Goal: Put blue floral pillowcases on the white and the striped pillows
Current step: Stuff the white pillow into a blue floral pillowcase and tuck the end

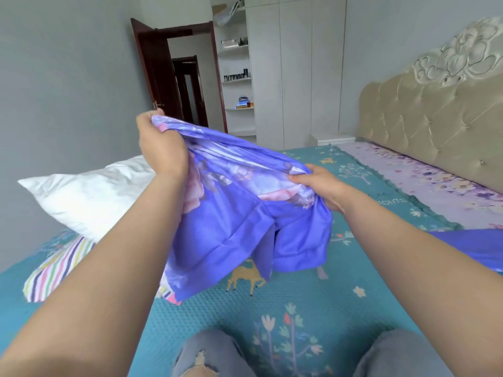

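Observation:
A blue floral pillowcase point(239, 213) hangs in the air over the bed, bunched along its top edge. My left hand point(160, 148) is raised and grips its upper left corner. Lower and to the right, my right hand point(321, 186) grips the bunched cloth. The white pillow point(89, 197) lies on the bed at the left, resting on the striped pillow point(57, 270), whose near end shows beneath my left forearm. A second piece of blue cloth point(473, 246) lies at the right edge of the bed.
I kneel on a teal patterned bedspread point(313, 300); my knees in jeans point(212, 355) show at the bottom. A padded beige headboard point(424, 131) stands at the right. Beyond the bed are a white wardrobe point(299, 72), open shelves and an open dark door point(160, 74).

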The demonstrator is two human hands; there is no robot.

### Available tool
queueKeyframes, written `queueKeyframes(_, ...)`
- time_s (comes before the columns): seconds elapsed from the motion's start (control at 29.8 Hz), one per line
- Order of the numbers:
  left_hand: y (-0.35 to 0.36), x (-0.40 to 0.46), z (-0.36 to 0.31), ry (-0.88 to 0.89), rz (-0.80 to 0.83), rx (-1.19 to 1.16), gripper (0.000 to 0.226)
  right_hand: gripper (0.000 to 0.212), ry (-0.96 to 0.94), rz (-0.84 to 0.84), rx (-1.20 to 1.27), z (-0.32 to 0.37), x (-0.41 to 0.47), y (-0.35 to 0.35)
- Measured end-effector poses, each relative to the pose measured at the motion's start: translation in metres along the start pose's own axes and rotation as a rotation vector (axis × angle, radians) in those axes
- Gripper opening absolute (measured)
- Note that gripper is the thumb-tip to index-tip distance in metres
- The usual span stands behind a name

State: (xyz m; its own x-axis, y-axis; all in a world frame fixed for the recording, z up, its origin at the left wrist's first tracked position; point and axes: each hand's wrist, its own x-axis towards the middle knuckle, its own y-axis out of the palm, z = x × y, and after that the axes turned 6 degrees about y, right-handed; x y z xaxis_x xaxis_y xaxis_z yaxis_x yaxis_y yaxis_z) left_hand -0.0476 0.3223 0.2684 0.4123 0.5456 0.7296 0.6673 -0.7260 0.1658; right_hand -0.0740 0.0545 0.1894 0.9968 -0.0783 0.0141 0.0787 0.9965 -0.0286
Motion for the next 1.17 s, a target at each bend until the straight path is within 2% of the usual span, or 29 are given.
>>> queueKeyframes(0.07, 0.017, -0.018, 0.005, 0.054, 0.041, -0.014, 0.042, 0.030, -0.052, -0.126, -0.318, 0.002, 0.010, -0.015)
queueKeyframes(0.1, 0.026, -0.028, 0.012, 0.082, 0.158, 0.071, 0.041, 0.034, -0.036, -0.166, -0.529, -0.001, 0.015, -0.026)
queueKeyframes(0.17, 0.046, -0.050, 0.038, 0.158, 0.574, 0.411, 0.030, 0.049, 0.115, -0.163, -0.948, -0.013, 0.023, -0.045)
queueKeyframes(0.23, 0.065, -0.084, 0.071, 0.149, 1.002, 0.651, 0.016, 0.060, 0.312, -0.089, -1.312, -0.037, 0.035, -0.063)
queueKeyframes(0.27, 0.069, -0.102, 0.086, 0.129, 1.139, 0.704, 0.010, 0.060, 0.393, -0.018, -1.475, -0.051, 0.038, -0.069)
queueKeyframes(0.3, 0.073, -0.120, 0.102, 0.094, 1.234, 0.733, 0.009, 0.059, 0.474, 0.069, -1.607, -0.064, 0.041, -0.075)
queueKeyframes(0.34, 0.078, -0.137, 0.118, 0.036, 1.307, 0.740, 0.018, 0.060, 0.552, 0.156, -1.677, -0.077, 0.046, -0.082)
queueKeyframes(0.4, 0.083, -0.162, 0.143, -0.127, 1.415, 0.685, 0.040, 0.067, 0.646, 0.233, -1.657, -0.097, 0.054, -0.092)
queueKeyframes(0.44, 0.083, -0.169, 0.150, -0.203, 1.408, 0.618, 0.046, 0.069, 0.612, 0.191, -1.594, -0.103, 0.058, -0.097)
queueKeyframes(0.47, 0.087, -0.173, 0.156, -0.270, 1.332, 0.543, 0.049, 0.068, 0.539, 0.078, -1.477, -0.109, 0.065, -0.102)
queueKeyframes(0.54, 0.086, -0.170, 0.160, -0.301, 1.028, 0.450, 0.048, 0.064, 0.310, -0.293, -1.158, -0.113, 0.075, -0.106)
queueKeyframes(0.57, 0.089, -0.168, 0.163, -0.291, 0.900, 0.432, 0.045, 0.068, 0.239, -0.436, -1.088, -0.113, 0.081, -0.106)
queueKeyframes(0.6, 0.092, -0.167, 0.170, -0.291, 0.863, 0.431, 0.043, 0.077, 0.229, -0.495, -1.145, -0.118, 0.089, -0.103)
queueKeyframes(0.64, 0.093, -0.165, 0.169, -0.302, 0.928, 0.434, 0.041, 0.086, 0.227, -0.509, -1.255, -0.121, 0.090, -0.097)
queueKeyframes(0.7, 0.095, -0.173, 0.183, -0.307, 1.249, 0.547, 0.038, 0.090, 0.206, -0.449, -1.418, -0.137, 0.092, -0.083)
queueKeyframes(0.77, 0.093, -0.187, 0.200, -0.186, 1.487, 0.833, 0.031, 0.075, 0.147, -0.276, -1.404, -0.150, 0.087, -0.064)
queueKeyframes(0.8, 0.089, -0.194, 0.208, -0.128, 1.519, 0.957, 0.035, 0.066, 0.150, -0.101, -1.353, -0.156, 0.084, -0.054)
queueKeyframes(0.87, 0.079, -0.201, 0.221, -0.185, 1.492, 1.074, 0.063, 0.060, 0.251, 0.321, -1.254, -0.170, 0.076, -0.036)
queueKeyframes(0.94, 0.070, -0.202, 0.234, -0.300, 1.496, 1.031, 0.088, 0.068, 0.363, 0.552, -1.296, -0.183, 0.066, -0.022)
queueKeyframes(1.01, 0.064, -0.205, 0.243, -0.341, 1.570, 0.975, 0.090, 0.068, 0.407, 0.575, -1.370, -0.192, 0.061, -0.018)
queueKeyframes(1.07, 0.062, -0.208, 0.244, -0.319, 1.629, 0.898, 0.065, 0.059, 0.379, 0.562, -1.405, -0.194, 0.057, -0.016)
queueKeyframes(1.14, 0.064, -0.206, 0.237, -0.234, 1.520, 0.828, 0.037, 0.040, 0.307, 0.534, -1.440, -0.192, 0.055, -0.013)
queueKeyframes(1.17, 0.066, -0.199, 0.231, -0.184, 1.379, 0.809, 0.029, 0.025, 0.246, 0.479, -1.440, -0.190, 0.054, -0.011)
